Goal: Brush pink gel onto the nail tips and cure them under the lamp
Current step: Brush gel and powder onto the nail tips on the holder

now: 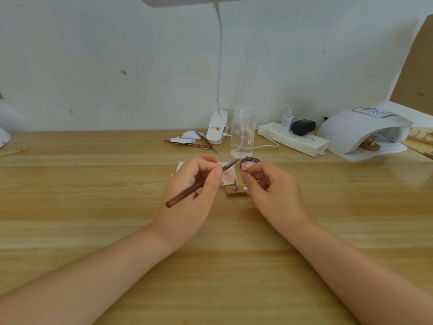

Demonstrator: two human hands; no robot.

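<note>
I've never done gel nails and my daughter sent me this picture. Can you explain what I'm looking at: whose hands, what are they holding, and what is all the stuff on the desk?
The camera sits on the person's head, looking down at their own hands over a wooden table. The left hand holds a thin brown brush. The right hand pinches a small pink nail tip. Behind it sits an open pot of gel, and a stained wipe lies under the brush tip. At the back stand a clear bottle, a clip-on desk lamp, a power strip and, on the right, the white curing lamp.
</note>
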